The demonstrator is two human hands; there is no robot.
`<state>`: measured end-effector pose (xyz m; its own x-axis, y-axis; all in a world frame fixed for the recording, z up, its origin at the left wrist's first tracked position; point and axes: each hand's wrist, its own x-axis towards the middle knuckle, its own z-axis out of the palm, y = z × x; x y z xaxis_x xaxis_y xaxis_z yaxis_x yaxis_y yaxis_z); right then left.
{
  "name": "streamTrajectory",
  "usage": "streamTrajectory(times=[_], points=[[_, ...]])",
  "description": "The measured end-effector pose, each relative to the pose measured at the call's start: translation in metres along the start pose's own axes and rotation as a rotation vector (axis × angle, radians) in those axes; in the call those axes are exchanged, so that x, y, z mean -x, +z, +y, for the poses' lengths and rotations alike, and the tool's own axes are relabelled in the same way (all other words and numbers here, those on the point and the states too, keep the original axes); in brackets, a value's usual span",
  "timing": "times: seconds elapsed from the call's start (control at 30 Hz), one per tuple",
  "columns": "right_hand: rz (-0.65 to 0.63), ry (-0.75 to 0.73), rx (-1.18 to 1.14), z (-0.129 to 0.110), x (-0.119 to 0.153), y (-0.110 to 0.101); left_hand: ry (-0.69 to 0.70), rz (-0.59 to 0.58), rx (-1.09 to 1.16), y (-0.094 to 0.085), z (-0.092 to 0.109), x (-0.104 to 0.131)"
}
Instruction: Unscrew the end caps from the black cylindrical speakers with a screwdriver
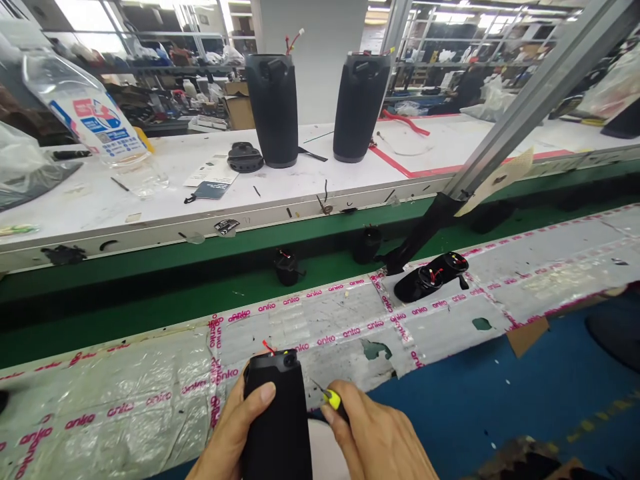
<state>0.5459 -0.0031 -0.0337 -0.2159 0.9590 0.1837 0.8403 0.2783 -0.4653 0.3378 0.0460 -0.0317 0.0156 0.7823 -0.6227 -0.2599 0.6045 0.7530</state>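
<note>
My left hand (234, 427) is wrapped round a black cylindrical speaker body (278, 420), its thumb on the front. Red and yellow wire ends show at the body's open top. To the right, my right hand (370, 427) grips a small tool with a yellow and black handle (333, 399); its thin metal tip points up and left, a little apart from the body. Beneath both hands lies a bench covered in plastic sheet and pink-printed tape (170, 363).
Two black speaker bodies (274, 110) (363, 107) stand on the white shelf (175, 193), near a plastic bottle (95, 110) and a black round part (245, 157). Two wired black parts (417, 283) lie on the bench. A metal post (530, 100) slants at right.
</note>
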Motion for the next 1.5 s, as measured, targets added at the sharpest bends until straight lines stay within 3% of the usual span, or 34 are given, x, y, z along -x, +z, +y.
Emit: streamTrajectory(times=[0.27, 0.5, 0.8, 1.1, 1.33, 1.5], points=[[-0.188, -0.082, 0.036, 0.004, -0.016, -0.002, -0.054, -0.216, -0.025, -0.005, 0.003, 0.000], [-0.114, -0.188, 0.222, 0.006, -0.028, -0.009, -0.037, -0.288, -0.080, -0.007, 0.006, -0.001], [-0.146, -0.245, 0.284, 0.012, -0.029, -0.022, -0.041, -0.326, -0.058, 0.001, 0.009, 0.001], [-0.254, -0.269, 0.375, 0.016, -0.027, -0.020, -0.026, -0.353, -0.162, -0.001, 0.010, -0.002], [-0.315, -0.271, 0.414, 0.009, -0.033, -0.033, -0.042, -0.246, -0.233, -0.002, 0.008, 0.001], [-0.302, -0.248, 0.367, 0.011, -0.030, -0.024, -0.027, -0.282, -0.239, -0.008, 0.002, -0.004]])
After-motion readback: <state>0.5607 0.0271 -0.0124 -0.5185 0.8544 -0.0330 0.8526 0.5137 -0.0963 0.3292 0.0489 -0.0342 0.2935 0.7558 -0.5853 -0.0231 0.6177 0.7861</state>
